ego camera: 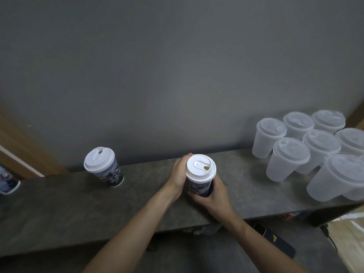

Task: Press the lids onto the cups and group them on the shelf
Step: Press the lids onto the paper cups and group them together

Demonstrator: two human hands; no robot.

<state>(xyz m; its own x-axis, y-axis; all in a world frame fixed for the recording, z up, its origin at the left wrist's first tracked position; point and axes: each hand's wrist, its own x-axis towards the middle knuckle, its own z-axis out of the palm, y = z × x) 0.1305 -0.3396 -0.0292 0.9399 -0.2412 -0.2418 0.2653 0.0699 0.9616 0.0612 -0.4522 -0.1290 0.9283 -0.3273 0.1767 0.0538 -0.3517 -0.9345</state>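
A dark printed paper cup [200,189] with a white sip lid [201,168] stands on the grey stone shelf [78,203], held between both hands. My left hand [178,175] lies against its left side with fingers reaching behind it. My right hand [213,194] wraps around its lower body from the front and right. A second printed cup with a white lid [103,166] stands to the left on the shelf. Several translucent plastic cups with clear lids [307,150] are grouped at the right end.
A grey wall rises right behind the shelf. Part of another printed cup [7,182] shows at the far left edge. Below the shelf lie a dark phone [274,240] and a brown paper bag [348,239] at the lower right.
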